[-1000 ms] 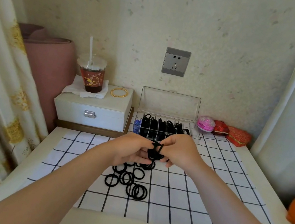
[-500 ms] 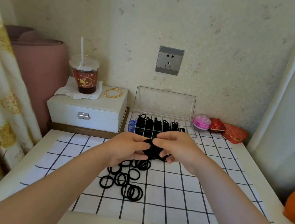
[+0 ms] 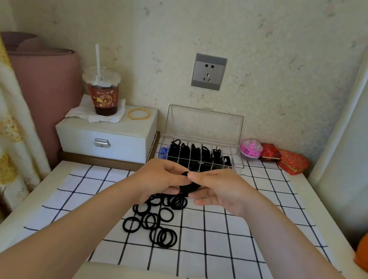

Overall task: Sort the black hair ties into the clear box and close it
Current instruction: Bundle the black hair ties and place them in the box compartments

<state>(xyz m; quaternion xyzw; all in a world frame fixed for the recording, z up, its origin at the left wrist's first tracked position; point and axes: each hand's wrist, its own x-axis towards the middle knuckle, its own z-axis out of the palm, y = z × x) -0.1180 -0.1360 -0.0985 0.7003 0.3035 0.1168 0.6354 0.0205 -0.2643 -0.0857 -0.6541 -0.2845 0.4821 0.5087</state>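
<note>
A clear box [image 3: 239, 159] stands open at the back of the table, its lid [image 3: 204, 125] upright against the wall. Its divided compartments hold black hair ties [image 3: 196, 154]. Just in front of it, my left hand [image 3: 159, 178] and my right hand [image 3: 221, 189] meet and pinch a small bundle of black hair ties [image 3: 188, 187] between them, above the table. Several loose black hair ties [image 3: 154, 221] lie on the checked cloth [image 3: 221, 245] below my hands.
A white jewellery box [image 3: 105, 137] at back left carries a lidded drink cup [image 3: 103, 94] on a tissue and a gold bangle [image 3: 139, 113]. A pink round case [image 3: 251, 148] and red boxes [image 3: 292, 162] sit right of the clear box. Curtains hang on both sides.
My hands have drawn the loose, spread ties into a tight bundle and closed together around it. The view has shifted slightly.
</note>
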